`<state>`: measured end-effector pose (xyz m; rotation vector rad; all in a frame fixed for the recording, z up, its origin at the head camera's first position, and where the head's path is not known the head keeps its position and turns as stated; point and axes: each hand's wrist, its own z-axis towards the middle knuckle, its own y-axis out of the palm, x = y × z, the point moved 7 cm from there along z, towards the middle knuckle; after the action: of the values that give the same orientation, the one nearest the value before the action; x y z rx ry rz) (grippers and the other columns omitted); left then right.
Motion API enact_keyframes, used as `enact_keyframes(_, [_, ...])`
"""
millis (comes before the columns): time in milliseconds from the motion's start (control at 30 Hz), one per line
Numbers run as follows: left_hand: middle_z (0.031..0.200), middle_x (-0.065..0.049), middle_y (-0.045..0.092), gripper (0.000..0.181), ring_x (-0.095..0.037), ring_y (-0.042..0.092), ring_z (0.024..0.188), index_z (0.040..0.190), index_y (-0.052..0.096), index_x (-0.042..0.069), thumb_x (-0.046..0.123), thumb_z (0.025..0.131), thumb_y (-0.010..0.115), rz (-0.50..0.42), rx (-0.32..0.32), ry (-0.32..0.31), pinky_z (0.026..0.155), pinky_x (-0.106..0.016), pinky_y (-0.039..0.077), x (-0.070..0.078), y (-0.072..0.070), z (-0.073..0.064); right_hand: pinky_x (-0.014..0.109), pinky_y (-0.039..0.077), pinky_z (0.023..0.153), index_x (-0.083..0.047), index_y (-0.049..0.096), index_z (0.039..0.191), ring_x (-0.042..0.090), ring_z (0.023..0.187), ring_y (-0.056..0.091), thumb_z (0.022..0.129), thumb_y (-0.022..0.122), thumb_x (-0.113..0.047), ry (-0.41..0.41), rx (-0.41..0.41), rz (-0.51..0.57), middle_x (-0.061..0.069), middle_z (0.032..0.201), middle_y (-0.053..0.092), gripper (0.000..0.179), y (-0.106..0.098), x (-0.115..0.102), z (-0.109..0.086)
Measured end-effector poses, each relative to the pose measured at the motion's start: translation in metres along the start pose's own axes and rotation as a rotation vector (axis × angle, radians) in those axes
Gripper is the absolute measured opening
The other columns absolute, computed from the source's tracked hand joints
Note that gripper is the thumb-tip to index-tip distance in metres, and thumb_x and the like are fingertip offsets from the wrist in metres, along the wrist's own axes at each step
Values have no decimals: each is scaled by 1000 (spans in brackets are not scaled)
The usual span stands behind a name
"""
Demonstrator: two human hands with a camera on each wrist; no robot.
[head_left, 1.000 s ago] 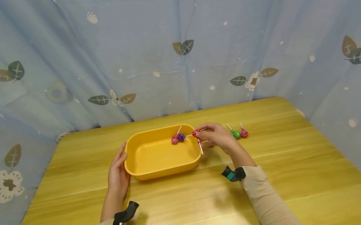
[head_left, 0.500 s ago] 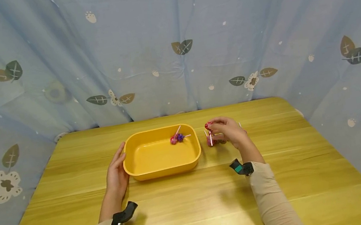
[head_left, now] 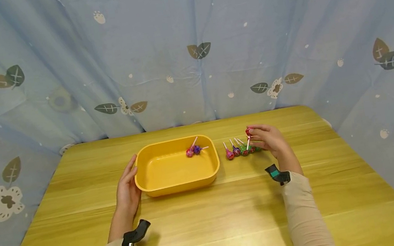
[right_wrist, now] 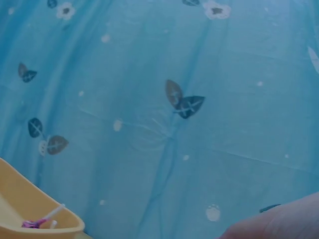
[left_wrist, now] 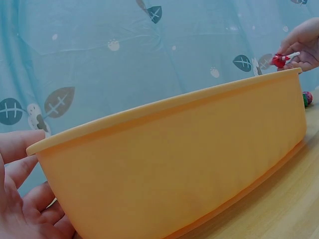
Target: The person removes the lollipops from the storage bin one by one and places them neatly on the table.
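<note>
A yellow tray [head_left: 179, 186] stands on the table with a pink lollipop [head_left: 189, 153] and a purple lollipop [head_left: 196, 150] inside, near its right end. My left hand [head_left: 128, 190] rests against the tray's left end; in the left wrist view its fingers [left_wrist: 22, 144] touch the rim and outer wall. A red lollipop [head_left: 248, 131] is pinched in my right hand [head_left: 271, 140], its white stick pointing down. Below that hand lies a row of lollipops with a pink one [head_left: 229, 155], a dark purple one [head_left: 236, 151] and a green one [head_left: 244, 150]; the hand partly hides the row's right end.
A wooden table [head_left: 204, 231] carries everything. Behind it hangs a light blue curtain [head_left: 155, 40] with leaf and flower prints, close to the table's back edge. The tray's right rim stands just left of the lollipop row.
My right hand has moved right, from the tray's right rim to above the lollipop row, keeping the red lollipop. The row has come into view. My left hand stays at the tray.
</note>
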<state>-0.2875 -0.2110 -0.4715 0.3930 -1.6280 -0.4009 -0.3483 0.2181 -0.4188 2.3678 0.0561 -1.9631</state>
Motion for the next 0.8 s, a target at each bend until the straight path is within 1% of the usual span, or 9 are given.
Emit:
enact_keyframes(100, [159, 6, 17, 54, -13, 22, 142, 155, 24, 20, 22, 105, 42, -1, 1, -3, 109, -28, 29, 0, 0, 0, 39, 46, 96, 9, 37, 142, 16, 95, 62, 100, 54, -14, 4, 11, 29, 7, 113, 55, 51, -9, 1, 0])
enact_keyframes(167, [159, 6, 17, 53, -13, 22, 142, 155, 25, 21, 22, 105, 42, -4, 1, -5, 109, -27, 30, 0, 0, 0, 37, 47, 95, 9, 36, 142, 14, 93, 63, 100, 54, -14, 14, 30, 35, 5, 111, 56, 52, -16, 2, -1])
enact_keyframes(300, [159, 5, 17, 53, -14, 22, 142, 155, 25, 22, 22, 105, 43, -8, 4, -10, 108, -27, 30, -1, 0, 0, 32, 50, 89, 8, 40, 138, 12, 87, 65, 99, 56, -13, 43, 104, 43, 2, 100, 59, 47, -30, 6, -4])
enact_keyframes(367, [159, 5, 18, 53, -14, 22, 142, 155, 25, 22, 22, 105, 43, -10, 6, -9, 108, -27, 30, 0, -1, 0, 32, 50, 89, 9, 41, 136, 13, 86, 65, 99, 56, -12, 48, 131, 51, 2, 98, 60, 46, -37, 8, -6])
enact_keyframes(467, [159, 5, 17, 54, -14, 22, 142, 155, 24, 21, 22, 105, 42, -4, 2, -7, 108, -27, 31, 0, 0, 0, 33, 49, 91, 9, 43, 135, 14, 88, 66, 99, 55, -14, 59, 162, 55, 4, 102, 59, 44, -47, 13, -8])
enact_keyframes(600, [159, 5, 17, 54, -14, 22, 142, 156, 24, 21, 22, 105, 42, -3, -3, -4, 106, -26, 32, 0, 0, 0, 36, 44, 99, 6, 40, 140, 18, 101, 63, 101, 51, -21, 82, 180, 25, 8, 114, 54, 49, -59, 20, -11])
enact_keyframes(667, [159, 5, 17, 53, -14, 22, 142, 155, 24, 21, 22, 105, 42, -2, -1, -3, 107, -27, 32, -1, 0, 1, 38, 42, 101, 6, 39, 142, 18, 104, 62, 102, 51, -25, 90, 195, 19, 9, 117, 53, 52, -63, 23, -12])
enact_keyframes(733, [159, 5, 17, 53, -14, 22, 142, 155, 24, 21, 21, 105, 42, -4, 1, -2, 108, -28, 31, -1, -1, 1, 38, 43, 101, 5, 37, 143, 18, 103, 62, 102, 50, -27, 93, 211, 34, 9, 117, 54, 54, -68, 26, -13])
enact_keyframes(800, [159, 5, 17, 53, -14, 22, 142, 155, 25, 21, 21, 105, 42, -7, 2, -2, 109, -29, 29, -1, -1, 2, 35, 46, 97, 4, 38, 142, 16, 98, 64, 102, 50, -27, 96, 239, 64, 7, 112, 58, 53, -72, 28, -14])
